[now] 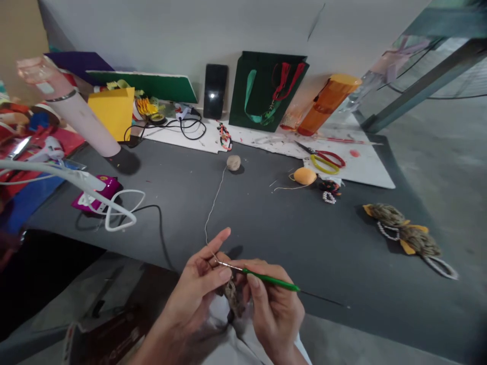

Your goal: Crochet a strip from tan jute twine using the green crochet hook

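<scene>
My left hand (203, 279) pinches a small grey-brown crochet piece (233, 298) near the table's front edge, its index finger stretched out with yarn running over it. My right hand (276, 304) grips a crochet hook (270, 279) with a green handle. The hook's metal tip points left and meets the yarn above my left thumb. From there a thin strand (215, 203) leads up to a small beige yarn ball (233, 162) on the grey table. Part of the crochet piece is hidden behind my fingers.
An orange yarn ball (305, 176), scissors (323, 158) and a finished-looking braided piece with beads (403, 230) lie to the right. A pink bottle (83, 116), a purple device (99, 195) and white cable (122, 210) are left. A phone (215, 91), green bag (266, 91) and orange bottle (323, 109) stand behind.
</scene>
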A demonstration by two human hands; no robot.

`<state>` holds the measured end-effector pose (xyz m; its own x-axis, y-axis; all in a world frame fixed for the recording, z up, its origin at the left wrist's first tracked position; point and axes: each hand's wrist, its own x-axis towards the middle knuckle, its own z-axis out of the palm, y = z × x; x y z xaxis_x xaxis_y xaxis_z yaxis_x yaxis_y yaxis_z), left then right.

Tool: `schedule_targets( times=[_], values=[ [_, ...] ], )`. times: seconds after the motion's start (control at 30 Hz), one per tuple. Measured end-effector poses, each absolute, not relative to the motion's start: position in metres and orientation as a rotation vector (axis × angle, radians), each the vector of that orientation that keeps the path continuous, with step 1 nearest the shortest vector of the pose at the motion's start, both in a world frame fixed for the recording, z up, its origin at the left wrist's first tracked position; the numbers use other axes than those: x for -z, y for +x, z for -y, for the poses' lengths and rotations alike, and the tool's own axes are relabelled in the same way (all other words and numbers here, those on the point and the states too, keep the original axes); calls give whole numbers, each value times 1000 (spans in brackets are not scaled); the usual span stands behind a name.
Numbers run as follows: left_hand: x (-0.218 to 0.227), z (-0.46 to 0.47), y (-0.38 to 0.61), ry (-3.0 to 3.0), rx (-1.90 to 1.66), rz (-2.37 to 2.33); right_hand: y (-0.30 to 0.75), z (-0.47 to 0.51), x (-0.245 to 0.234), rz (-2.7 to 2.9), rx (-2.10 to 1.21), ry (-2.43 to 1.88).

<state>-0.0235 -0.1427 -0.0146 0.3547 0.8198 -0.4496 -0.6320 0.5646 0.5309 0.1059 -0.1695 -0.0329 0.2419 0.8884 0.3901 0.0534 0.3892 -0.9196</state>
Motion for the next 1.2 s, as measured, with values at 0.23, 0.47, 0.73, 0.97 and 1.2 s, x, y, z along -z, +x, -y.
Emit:
schedule_targets(
  times=[0.23, 0.47, 0.73, 0.97, 1.2],
  values=[
    [18, 141, -28, 298, -912, -717, 109, 180, 37, 1095, -832, -1050],
    [19, 141, -30, 296, -849, -673, 106, 177, 29, 954, -992, -974],
    [17, 142, -29, 354, -912, -754, 114, 182, 28, 1188, -848, -946],
    [13, 138, -31, 301, -835, -672, 105, 189, 14, 801, -1067, -1020],
    [10, 145, -27, 403, -859, -719, 101, 178, 33, 517, -1318, -916]
  ],
)
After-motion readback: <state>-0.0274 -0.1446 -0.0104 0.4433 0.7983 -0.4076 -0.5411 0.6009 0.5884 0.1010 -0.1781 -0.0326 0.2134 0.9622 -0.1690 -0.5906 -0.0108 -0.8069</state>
